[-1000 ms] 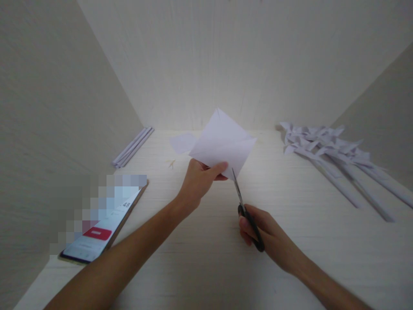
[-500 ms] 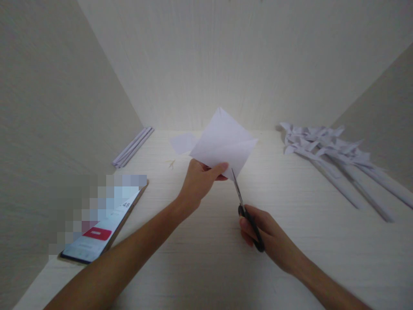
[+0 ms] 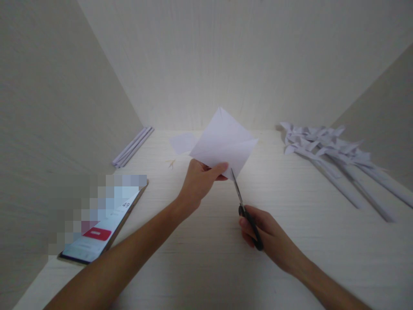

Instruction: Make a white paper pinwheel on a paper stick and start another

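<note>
A square sheet of white paper (image 3: pixel 224 137) is held up, one corner pointing toward me, with creases running to its corners. My left hand (image 3: pixel 201 178) pinches its lower left edge, thumb on top and fingers underneath. My right hand (image 3: pixel 261 228) is closed around the black handles of a pair of scissors (image 3: pixel 238 191). The blades look nearly shut, and their tip lies over the sheet's near corner, close to my left thumb. Whether the blades have cut into the paper there, I cannot tell.
Behind my left hand lie another piece of white paper (image 3: pixel 183 143) and a few toothpick-like sticks (image 3: pixel 171 163). Rolled paper tubes (image 3: pixel 134 146) rest at the left wall. Several paper pinwheels (image 3: pixel 325 144) on paper sticks lie at right. A phone (image 3: pixel 97 232) stands beside my left forearm.
Almost nothing differs. The scissors' tip has shifted very slightly to the left at the paper's near corner, and the number on the phone screen has changed from 48 to 49.
</note>
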Motion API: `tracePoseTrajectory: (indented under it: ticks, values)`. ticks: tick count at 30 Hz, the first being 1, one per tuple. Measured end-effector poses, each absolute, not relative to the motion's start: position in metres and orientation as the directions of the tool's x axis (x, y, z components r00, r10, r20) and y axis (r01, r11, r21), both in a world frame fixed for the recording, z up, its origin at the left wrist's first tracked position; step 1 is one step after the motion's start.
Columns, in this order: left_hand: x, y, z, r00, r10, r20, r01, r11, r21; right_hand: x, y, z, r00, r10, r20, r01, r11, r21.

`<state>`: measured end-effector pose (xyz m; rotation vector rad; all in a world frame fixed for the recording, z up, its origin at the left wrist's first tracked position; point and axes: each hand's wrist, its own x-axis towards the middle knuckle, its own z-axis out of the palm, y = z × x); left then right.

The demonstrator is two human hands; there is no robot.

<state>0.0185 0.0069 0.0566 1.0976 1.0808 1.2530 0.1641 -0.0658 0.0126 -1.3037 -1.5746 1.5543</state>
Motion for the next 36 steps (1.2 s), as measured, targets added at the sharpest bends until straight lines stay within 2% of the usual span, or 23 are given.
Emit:
tracePoseTrajectory:
  ticks: [17, 24, 36]
  values:
    - [0.0187, 0.0078, 0.0561, 0.033, 0.999, -0.006, -0.152, 0.011, 0.988, 0.1652, -0.0666, 0.0111, -0.340, 0.908, -0.245, 0.230, -0.172, -0.958]
    - [0.0179, 0.0082, 0.0556, 0.039, 0.999, -0.006, -0.149, 0.012, 0.989, 0.1648, -0.0655, 0.0108, -0.333, 0.913, -0.236, 0.280, -0.143, -0.949]
    - [0.0219, 0.0019, 0.0573, 0.081, 0.997, -0.020, -0.119, 0.029, 0.993, 0.1631, -0.0662, 0.0138, -0.344, 0.911, -0.229, 0.187, -0.173, -0.967]
